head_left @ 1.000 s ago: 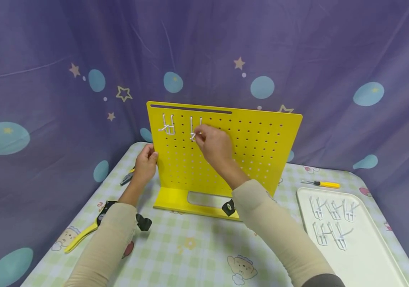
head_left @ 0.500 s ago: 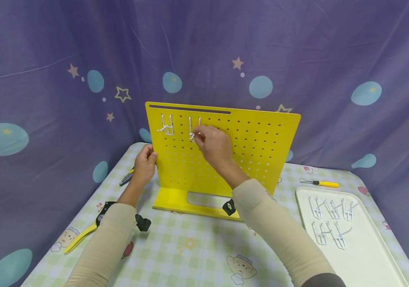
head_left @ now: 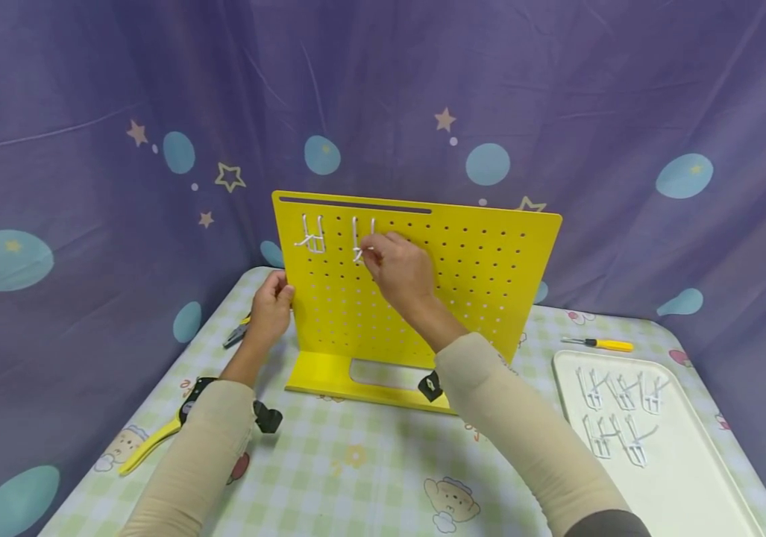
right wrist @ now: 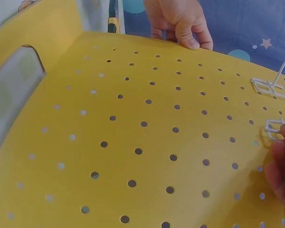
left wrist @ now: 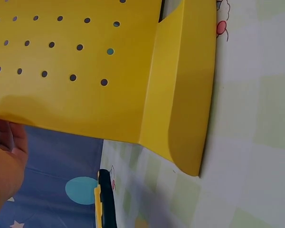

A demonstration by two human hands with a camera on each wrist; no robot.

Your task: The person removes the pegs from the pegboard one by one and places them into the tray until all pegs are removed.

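A yellow pegboard [head_left: 532, 250] stands upright on its bent foot. My left hand [head_left: 271, 307] grips its left edge, thumb in front and fingers behind, as the right wrist view also shows. With thumb and fingertips, my right hand [head_left: 404, 274] pinches a white wire hook [head_left: 355, 235] near the board's top. That hook's two upper ends meet the top row of holes; its lower part is partly hidden by the fingers. Left of it, another white wire hook [right wrist: 268, 87] hangs on the board, untouched.
At the right, a white tray [head_left: 681, 477] carries several white wire hooks [head_left: 624, 391]. Behind it lies a yellow-handled screwdriver [head_left: 607, 344]. Pliers [head_left: 236, 334] and a yellow-handled tool [head_left: 154, 446] lie at the left, partly hidden by the left arm.
The lower part of the pinched hook has shifted slightly beneath my right fingertips. My left hand keeps its hold on the board's edge. The head view has shifted a little.
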